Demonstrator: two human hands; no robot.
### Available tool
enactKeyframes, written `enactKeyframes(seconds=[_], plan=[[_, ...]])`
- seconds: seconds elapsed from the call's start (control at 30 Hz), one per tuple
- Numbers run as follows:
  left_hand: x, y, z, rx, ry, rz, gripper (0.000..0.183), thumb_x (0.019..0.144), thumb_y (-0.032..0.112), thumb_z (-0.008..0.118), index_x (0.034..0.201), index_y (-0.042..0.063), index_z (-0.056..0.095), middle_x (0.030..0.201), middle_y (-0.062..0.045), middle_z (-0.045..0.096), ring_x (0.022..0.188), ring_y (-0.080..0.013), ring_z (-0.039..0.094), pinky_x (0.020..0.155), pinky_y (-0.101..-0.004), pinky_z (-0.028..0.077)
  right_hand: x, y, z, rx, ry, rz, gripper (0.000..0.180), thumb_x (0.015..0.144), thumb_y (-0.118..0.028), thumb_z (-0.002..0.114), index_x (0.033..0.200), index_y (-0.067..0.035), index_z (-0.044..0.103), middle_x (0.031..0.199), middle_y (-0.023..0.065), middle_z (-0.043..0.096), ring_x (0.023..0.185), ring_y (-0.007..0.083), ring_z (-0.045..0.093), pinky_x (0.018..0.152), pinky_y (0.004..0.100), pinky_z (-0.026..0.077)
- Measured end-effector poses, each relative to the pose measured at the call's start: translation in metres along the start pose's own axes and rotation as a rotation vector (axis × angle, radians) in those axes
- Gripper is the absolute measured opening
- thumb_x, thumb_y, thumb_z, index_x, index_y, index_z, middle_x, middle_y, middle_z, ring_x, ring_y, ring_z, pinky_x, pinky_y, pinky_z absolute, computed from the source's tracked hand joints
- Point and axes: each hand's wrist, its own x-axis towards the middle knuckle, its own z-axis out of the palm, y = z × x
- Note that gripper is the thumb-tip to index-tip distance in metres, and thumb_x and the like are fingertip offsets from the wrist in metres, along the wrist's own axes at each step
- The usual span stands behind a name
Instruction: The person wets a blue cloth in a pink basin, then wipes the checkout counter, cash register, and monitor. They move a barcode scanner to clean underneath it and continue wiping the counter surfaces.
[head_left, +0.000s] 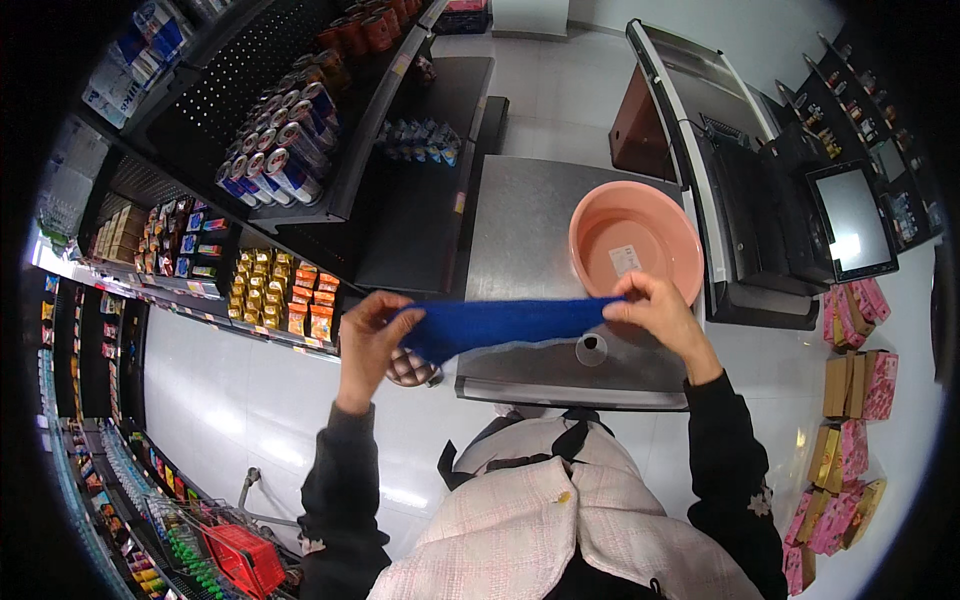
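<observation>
A blue cloth (510, 322) is stretched sideways in the air between my hands. My left hand (373, 341) pinches its left end between thumb and fingers. At the other end, my right hand (660, 311) grips a corner the same way. Beyond my right hand a pink plastic basin (694, 247) sits on the grey metal counter (517, 217), with a white label on its inner bottom. Just below the cloth, a small round clear item with a dark centre (592, 349) lies on the counter near its front edge.
Left of the counter, a black shelf (405, 247) holds drink cans (281, 165) and snack packs (277, 292). A brown padded stool (409, 369) stands near my left hand. A monitor (855, 217) is at the right, above pink boxes (881, 382). A red shopping basket (244, 559) sits lower left.
</observation>
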Motion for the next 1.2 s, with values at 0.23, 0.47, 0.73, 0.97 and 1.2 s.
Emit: enactKeyframes(seconds=[0.23, 0.47, 0.73, 0.97, 1.2], plan=[[0.014, 0.007, -0.02, -0.121, -0.006, 0.047, 0.013, 0.097, -0.002, 0.07, 0.109, 0.002, 0.074, 0.102, -0.003, 0.072, 0.094, -0.0088, 0.066, 0.087, -0.0237, 0.053, 0.012, -0.012, -0.007, 0.072, 0.158, -0.275, 0.013, 0.089, -0.006, 0.077, 0.099, -0.004, 0.07, 0.094, 0.003, 0.068, 0.089, 0.0107, 0.064, 0.087, 0.0278, 0.054], [-0.048, -0.081, -0.002, 0.014, -0.234, -0.137, 0.023, 0.096, 0.003, 0.072, 0.117, 0.008, 0.078, 0.111, -0.007, 0.074, 0.101, -0.018, 0.07, 0.091, -0.0329, 0.057, -0.039, 0.052, 0.03, -0.112, 0.097, -0.143, 0.015, 0.085, -0.009, 0.079, 0.099, -0.004, 0.074, 0.091, 0.0049, 0.068, 0.088, 0.0163, 0.065, 0.081, 0.0301, 0.052], [-0.099, -0.18, 0.041, 0.167, -0.414, -0.226, 0.022, 0.097, 0.004, 0.068, 0.117, 0.008, 0.078, 0.103, -0.009, 0.076, 0.09, -0.018, 0.071, 0.08, -0.031, 0.055, -0.073, 0.165, 0.081, -0.338, -0.015, 0.004, 0.013, 0.086, -0.012, 0.077, 0.094, -0.004, 0.071, 0.093, 0.0112, 0.07, 0.093, 0.0319, 0.062, 0.083, 0.0425, 0.05], [-0.053, -0.184, 0.037, 0.338, -0.254, -0.257, 0.02, 0.095, 0.013, 0.075, 0.113, 0.005, 0.077, 0.095, -0.008, 0.077, 0.083, -0.0132, 0.069, 0.072, -0.0277, 0.054, -0.043, 0.179, 0.088, -0.251, 0.414, 0.089, 0.02, 0.086, -0.02, 0.082, 0.092, -0.002, 0.073, 0.08, 0.0104, 0.063, 0.076, 0.0255, 0.061, 0.07, 0.0372, 0.05], [0.024, -0.198, 0.071, 0.033, -0.124, -0.224, 0.02, 0.099, 0.012, 0.07, 0.115, 0.0, 0.075, 0.091, -0.005, 0.075, 0.08, -0.0086, 0.064, 0.07, -0.0255, 0.052, 0.007, 0.2, 0.103, 0.655, 0.542, 0.444, 0.024, 0.097, -0.024, 0.076, 0.11, -0.004, 0.071, 0.105, 0.0089, 0.077, 0.072, 0.0093, 0.064, 0.059, 0.0221, 0.048]])
